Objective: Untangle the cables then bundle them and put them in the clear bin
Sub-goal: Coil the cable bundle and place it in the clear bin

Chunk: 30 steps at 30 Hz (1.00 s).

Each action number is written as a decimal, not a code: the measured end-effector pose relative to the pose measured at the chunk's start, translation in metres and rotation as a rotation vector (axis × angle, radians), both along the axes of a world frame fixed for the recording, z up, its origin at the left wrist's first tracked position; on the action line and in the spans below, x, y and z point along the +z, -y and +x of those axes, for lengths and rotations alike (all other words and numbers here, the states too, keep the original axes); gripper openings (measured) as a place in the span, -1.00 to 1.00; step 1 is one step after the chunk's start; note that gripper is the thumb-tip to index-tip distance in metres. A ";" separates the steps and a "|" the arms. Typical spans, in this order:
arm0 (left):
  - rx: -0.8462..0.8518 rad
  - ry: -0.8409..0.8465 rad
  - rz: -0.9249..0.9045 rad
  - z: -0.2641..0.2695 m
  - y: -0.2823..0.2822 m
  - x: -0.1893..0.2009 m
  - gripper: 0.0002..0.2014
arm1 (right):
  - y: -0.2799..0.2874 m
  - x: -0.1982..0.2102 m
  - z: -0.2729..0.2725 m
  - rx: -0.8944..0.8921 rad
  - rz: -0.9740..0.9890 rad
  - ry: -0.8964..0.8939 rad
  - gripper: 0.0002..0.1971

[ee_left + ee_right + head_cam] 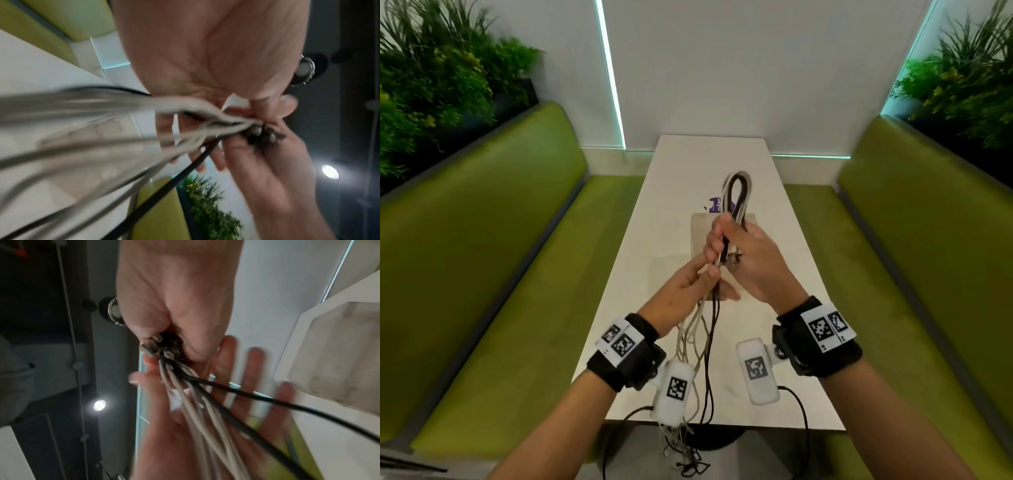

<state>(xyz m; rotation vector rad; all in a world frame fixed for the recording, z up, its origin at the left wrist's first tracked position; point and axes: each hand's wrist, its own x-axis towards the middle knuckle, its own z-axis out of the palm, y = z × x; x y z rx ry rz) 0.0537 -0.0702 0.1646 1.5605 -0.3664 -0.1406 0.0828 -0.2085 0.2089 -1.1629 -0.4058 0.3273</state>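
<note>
A bundle of white and black cables (738, 185) is folded into a loop that stands up above my right hand (722, 240), which grips it in a fist over the table. In the right wrist view its fingers curl round the plug ends (156, 345). Just below, my left hand (688, 284) lies under the hanging strands (702, 329). Its fingers (255, 369) are straight and spread, with the cables (205, 410) running across the palm. The clear bin (698, 228) sits on the table behind both hands, partly hidden. The left wrist view shows blurred strands (102, 146).
The narrow white table (688, 161) runs between two green benches (500, 240) (928, 240), with plants behind them. A purple item (715, 205) lies beyond the bin. Loose cable ends (681, 445) dangle past the table's near edge.
</note>
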 end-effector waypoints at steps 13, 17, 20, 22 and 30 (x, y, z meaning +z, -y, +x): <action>-0.135 -0.249 -0.014 -0.009 -0.013 0.012 -0.56 | 0.037 0.042 0.016 -0.058 -0.225 0.275 -0.75; -0.169 -0.292 -0.053 -0.004 -0.023 0.018 -0.55 | 0.043 0.058 0.011 0.212 -0.972 0.519 -0.88; -0.268 -0.410 -0.156 0.000 -0.025 0.023 -0.55 | 0.035 0.059 0.008 0.459 -1.195 0.573 -0.88; -0.364 -0.461 -0.207 0.002 -0.027 0.028 -0.28 | 0.033 0.059 0.008 0.490 -1.256 0.622 -0.89; -0.539 -0.642 -0.197 0.006 -0.032 0.033 0.28 | 0.023 0.047 0.001 0.467 -1.501 0.991 -0.97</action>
